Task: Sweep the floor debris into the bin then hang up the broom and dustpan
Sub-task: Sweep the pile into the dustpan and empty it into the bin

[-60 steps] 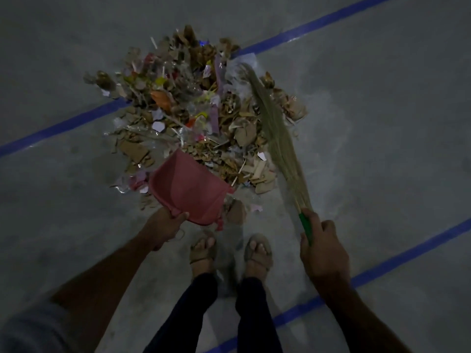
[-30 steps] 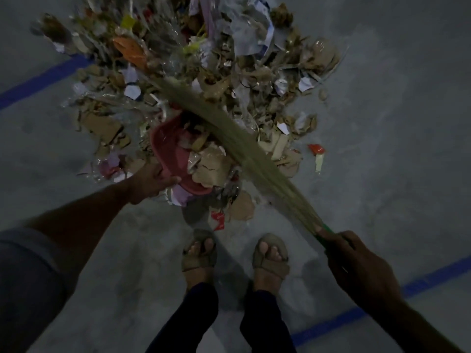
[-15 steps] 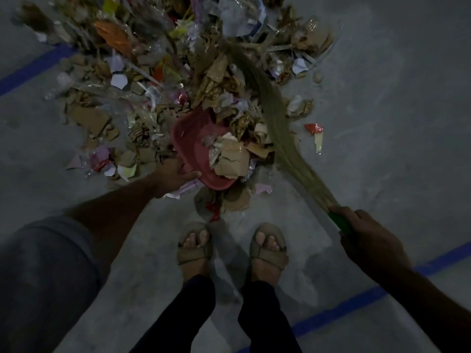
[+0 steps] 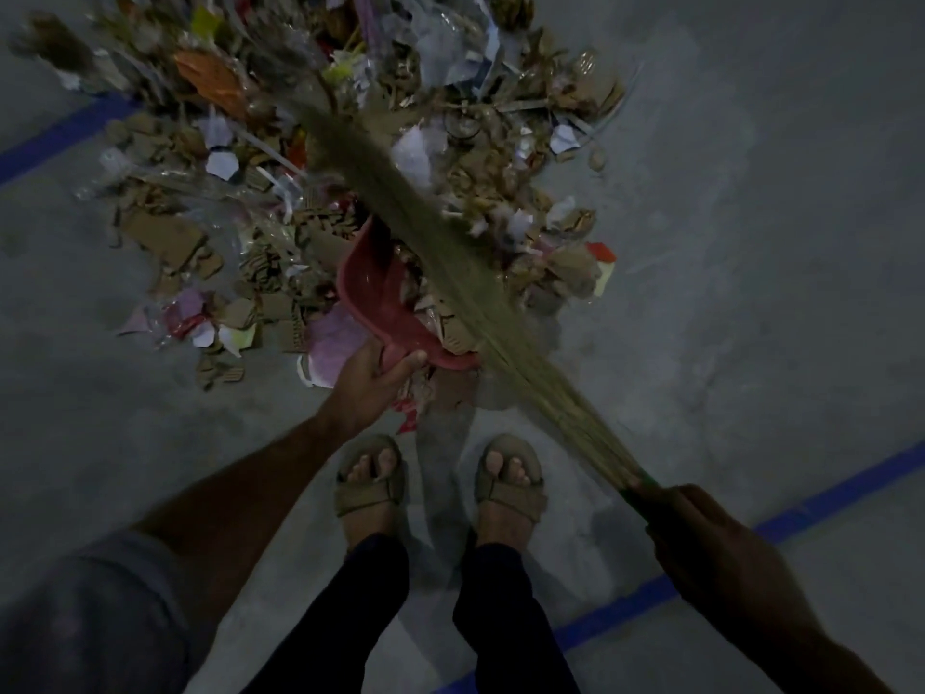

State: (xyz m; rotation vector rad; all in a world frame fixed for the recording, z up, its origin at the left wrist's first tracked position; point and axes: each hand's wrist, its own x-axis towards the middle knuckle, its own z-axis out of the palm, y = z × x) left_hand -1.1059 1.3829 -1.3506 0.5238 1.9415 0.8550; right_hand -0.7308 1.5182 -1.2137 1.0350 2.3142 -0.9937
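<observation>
Your left hand [image 4: 373,380] grips the dustpan [image 4: 380,298], your right hand [image 4: 701,523] the broom [image 4: 450,263]; scraps [image 4: 450,323] heaped beyond your thumb may spill if it tilts.

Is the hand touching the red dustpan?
Touching. The head view shows the left hand with its fingers curled round the near rim of the red dustpan, with no gap between them.

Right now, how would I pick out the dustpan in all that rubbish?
Find the big heap of torn cardboard and paper scraps on the grey concrete floor. At its near edge, just ahead of the sandalled feet, sits the red plastic dustpan, the only smooth, solid red scoop, held by the left hand.
</observation>
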